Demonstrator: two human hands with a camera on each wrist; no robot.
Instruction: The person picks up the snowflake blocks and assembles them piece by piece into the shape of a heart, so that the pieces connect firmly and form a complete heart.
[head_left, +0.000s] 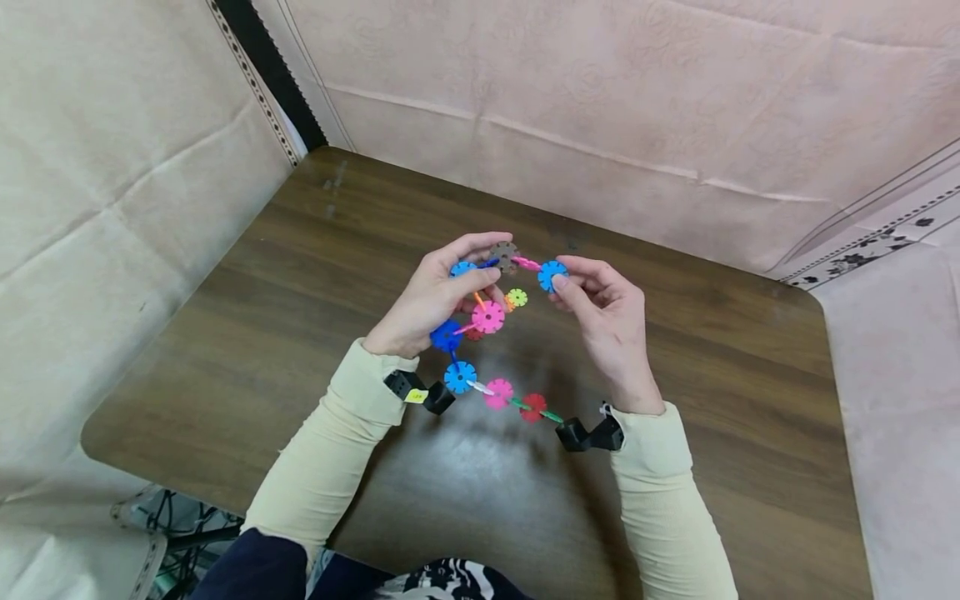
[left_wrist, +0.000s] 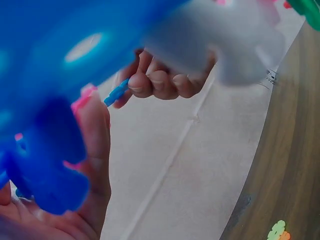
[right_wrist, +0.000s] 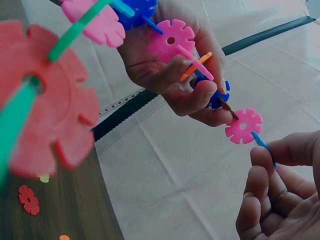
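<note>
The bench [head_left: 262, 358] is surfaced in brown wood grain, with rounded corners and a patch of glare near the person. It is enclosed by pale, creased cloth hangings [head_left: 585, 100], partly edged with a dark patterned border; a black strip [head_left: 270, 75] is noted at the rear left corner, and cables [head_left: 183, 521] are seen below the left edge.

A chain of discs [head_left: 498, 393] is held raised over the bench between both hands. It is grasped by the left grip [head_left: 429, 297], thumb against fingers. A light-blue disc [head_left: 552, 273] is pinched between thumb and forefinger of the right grip [head_left: 609, 321]; its edge is met by a pink disc, but full seating cannot be confirmed.

The discs are flat, smooth, plastic-looking and notched around the rim, with a central hole. Blue, pink, red, green, white and orange are recorded. A loose red disc [right_wrist: 28, 200] and a loose yellow-green disc [head_left: 517, 297] are found on the bench.
</note>
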